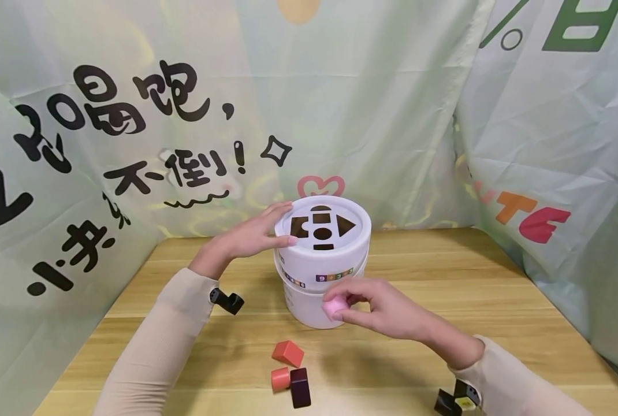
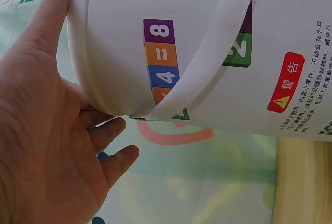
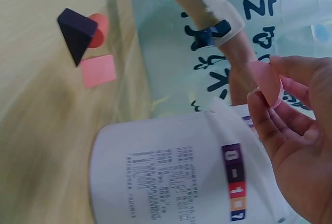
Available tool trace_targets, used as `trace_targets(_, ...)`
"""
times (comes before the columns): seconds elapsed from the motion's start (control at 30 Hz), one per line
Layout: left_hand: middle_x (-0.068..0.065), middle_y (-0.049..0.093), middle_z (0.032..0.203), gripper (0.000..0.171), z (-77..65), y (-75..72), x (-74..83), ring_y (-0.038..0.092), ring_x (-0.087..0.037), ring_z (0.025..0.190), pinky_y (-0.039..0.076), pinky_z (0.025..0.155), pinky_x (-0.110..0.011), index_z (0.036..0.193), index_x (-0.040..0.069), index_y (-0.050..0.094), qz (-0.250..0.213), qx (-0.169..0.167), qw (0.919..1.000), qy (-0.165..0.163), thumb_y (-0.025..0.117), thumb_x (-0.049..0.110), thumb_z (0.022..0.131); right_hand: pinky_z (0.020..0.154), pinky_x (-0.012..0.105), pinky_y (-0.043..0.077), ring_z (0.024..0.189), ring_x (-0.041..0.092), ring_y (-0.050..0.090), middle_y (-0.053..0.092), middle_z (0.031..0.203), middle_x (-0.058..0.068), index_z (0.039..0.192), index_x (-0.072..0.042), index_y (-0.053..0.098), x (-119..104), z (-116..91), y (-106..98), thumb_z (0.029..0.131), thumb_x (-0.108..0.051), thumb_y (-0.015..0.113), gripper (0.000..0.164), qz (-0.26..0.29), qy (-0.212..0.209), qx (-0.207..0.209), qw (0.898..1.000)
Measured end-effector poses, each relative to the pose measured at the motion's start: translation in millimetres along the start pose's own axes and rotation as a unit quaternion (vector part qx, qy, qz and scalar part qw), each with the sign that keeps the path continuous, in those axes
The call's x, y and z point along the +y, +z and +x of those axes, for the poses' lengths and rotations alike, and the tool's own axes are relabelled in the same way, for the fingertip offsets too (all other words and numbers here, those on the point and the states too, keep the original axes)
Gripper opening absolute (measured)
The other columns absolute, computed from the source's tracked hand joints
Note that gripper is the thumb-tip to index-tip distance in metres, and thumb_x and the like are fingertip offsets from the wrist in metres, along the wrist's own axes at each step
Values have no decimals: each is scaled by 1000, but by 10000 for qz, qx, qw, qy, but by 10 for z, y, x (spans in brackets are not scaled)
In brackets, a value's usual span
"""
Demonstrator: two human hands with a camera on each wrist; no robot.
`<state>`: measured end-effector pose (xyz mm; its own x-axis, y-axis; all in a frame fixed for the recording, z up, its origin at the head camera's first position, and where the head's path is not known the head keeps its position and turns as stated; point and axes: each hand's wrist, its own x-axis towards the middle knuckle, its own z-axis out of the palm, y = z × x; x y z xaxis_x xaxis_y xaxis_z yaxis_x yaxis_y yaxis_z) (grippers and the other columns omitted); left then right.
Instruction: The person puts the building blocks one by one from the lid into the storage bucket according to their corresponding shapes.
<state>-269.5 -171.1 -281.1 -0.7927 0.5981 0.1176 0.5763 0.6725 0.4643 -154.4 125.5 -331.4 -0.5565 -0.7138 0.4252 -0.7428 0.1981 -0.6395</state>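
My left hand (image 1: 252,234) rests on the left rim of the white lid (image 1: 342,242), thumb over the top edge. In the left wrist view its fingers (image 2: 122,164) extend loosely beside the bucket (image 2: 119,79). The lid has several cut-out holes of different shapes and sits on the upright white bucket (image 1: 309,306). In front of the bucket, my right hand (image 1: 392,309) pinches a pink block (image 1: 335,306) between thumb and fingers. From the right wrist view this block (image 3: 268,83) has a flat face and a rounded edge.
On the wooden table (image 1: 226,370), near the front, lie a red block (image 1: 288,353), a small red cylinder (image 1: 280,379) and a dark block (image 1: 300,388), close together. Printed cloth (image 1: 392,115) hangs behind the table and along both sides.
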Motion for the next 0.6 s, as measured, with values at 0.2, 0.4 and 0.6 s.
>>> trace_targets(0.2,-2,10,163,96,-7,-2,-6,15,-28,147,21,114,-54,158,13,15,26,-8,10000,9,57,64,89,86,31,53,101,16,61,64,119,-4,119,-15,67,-86,63,-109,88,-15,74,32,217,166,222,9994)
trace_targets(0.4,-3,11,163,96,-6,-6,5,16,-29,146,22,113,-55,158,13,15,17,-25,10000,20,57,64,89,88,31,54,101,18,61,64,119,2,121,-6,66,-155,142,-204,84,-2,76,38,318,296,485,9979)
trace_targets(0.6,-4,10,163,96,-8,-7,11,15,-29,147,21,114,-54,158,12,14,29,-33,10000,-12,58,63,89,86,30,54,99,18,62,62,113,4,123,-4,65,-220,272,-331,84,2,75,41,8,392,666,9970)
